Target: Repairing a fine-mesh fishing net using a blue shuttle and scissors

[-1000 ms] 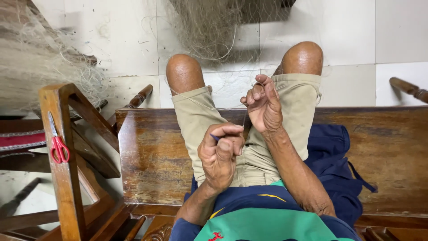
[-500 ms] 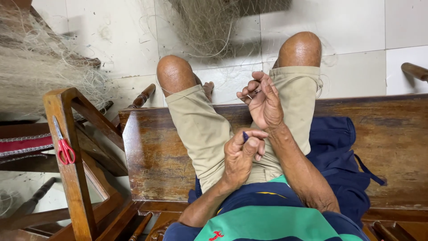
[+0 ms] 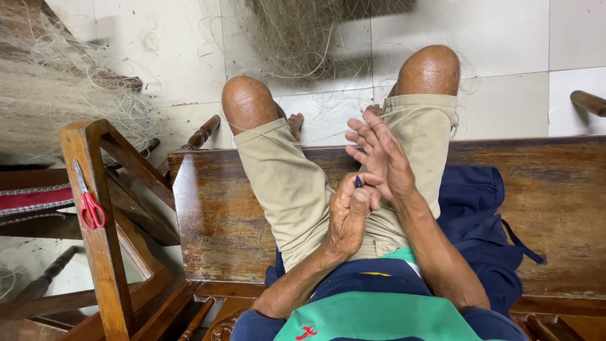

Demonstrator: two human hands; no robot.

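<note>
My left hand (image 3: 346, 218) is closed around a small dark blue tool (image 3: 358, 182) whose tip sticks up between thumb and fingers. My right hand (image 3: 383, 158) sits just above it over my right thigh, fingers stretched out and spread, touching the left hand's knuckles. A thin pale line (image 3: 315, 136) runs from my left knee across to the right fingertips. Fine fishing net (image 3: 297, 35) hangs in front of my knees. I sit on a dark wooden bench (image 3: 211, 208) in khaki shorts (image 3: 284, 189).
A heap of pale net (image 3: 50, 95) lies at the left. Red-handled scissors (image 3: 90, 207) hang on a wooden chair frame (image 3: 104, 252) beside the bench. A dark blue cloth (image 3: 483, 215) lies on the bench at my right. The floor is white tile (image 3: 499, 38).
My left hand rose with the blue tool to meet the right hand. The right hand's fingers went from a pinch to stretched out and spread.
</note>
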